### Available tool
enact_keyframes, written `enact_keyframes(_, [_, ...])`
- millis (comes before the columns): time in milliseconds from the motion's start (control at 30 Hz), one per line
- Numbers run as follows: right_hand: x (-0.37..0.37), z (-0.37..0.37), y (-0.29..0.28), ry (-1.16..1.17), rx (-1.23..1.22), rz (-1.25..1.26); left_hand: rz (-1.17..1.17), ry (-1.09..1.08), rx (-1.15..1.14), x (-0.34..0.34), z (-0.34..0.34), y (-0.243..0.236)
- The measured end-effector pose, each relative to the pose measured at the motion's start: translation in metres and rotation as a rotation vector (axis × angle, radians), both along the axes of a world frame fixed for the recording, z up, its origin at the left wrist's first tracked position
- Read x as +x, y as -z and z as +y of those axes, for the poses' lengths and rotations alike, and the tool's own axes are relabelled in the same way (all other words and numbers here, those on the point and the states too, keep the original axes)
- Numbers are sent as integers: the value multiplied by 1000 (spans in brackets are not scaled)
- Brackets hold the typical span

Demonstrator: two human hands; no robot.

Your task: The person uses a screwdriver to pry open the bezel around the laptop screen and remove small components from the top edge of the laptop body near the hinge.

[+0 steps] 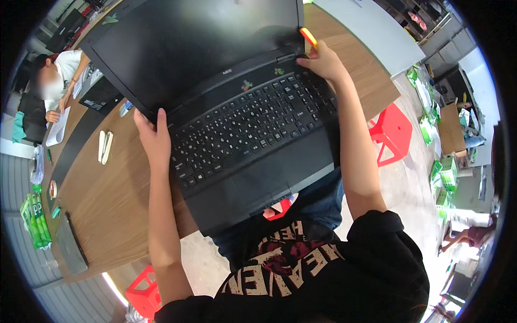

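Open black laptop (pixel 237 124) fills frame centre, its front edge overhanging the wooden desk (pixel 107 204) toward the person's lap. Left hand (pixel 153 140) grips the laptop's left edge, fingers curled onto it, centre-left. Right hand (pixel 323 62) closed around an orange-handled tool (pixel 308 37) at the right hinge, upper centre. Red stool (pixel 393 132) right. Another person sits upper left.

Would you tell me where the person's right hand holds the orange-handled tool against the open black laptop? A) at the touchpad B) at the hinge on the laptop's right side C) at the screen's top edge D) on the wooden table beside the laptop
B: the right hand presses the orange-handled tool at the hinge corner of the laptop.
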State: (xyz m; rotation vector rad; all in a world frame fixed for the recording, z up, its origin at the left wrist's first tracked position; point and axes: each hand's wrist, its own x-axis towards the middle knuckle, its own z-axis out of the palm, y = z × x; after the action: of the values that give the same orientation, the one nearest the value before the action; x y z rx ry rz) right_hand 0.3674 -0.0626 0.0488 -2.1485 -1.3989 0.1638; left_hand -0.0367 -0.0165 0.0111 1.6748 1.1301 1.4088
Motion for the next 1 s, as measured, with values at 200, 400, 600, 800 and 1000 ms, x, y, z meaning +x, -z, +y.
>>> enact_keyframes(200, [-19,3,-3,-21,-99,71,-27,-14,39,-1,2,6])
enact_keyframes(400, [-12,4,5,-89,-12,60,-16,-35,16,2,0,2])
enact_keyframes(600, [5,3,15,-144,99,182,-13,-47,35,1,3,5])
enact_keyframes(800, [11,7,15,-121,-39,63,16,-53,0,3,-1,0])
enact_keyframes(1000, [14,5,14,-124,-26,124,9,-46,20,2,0,2])
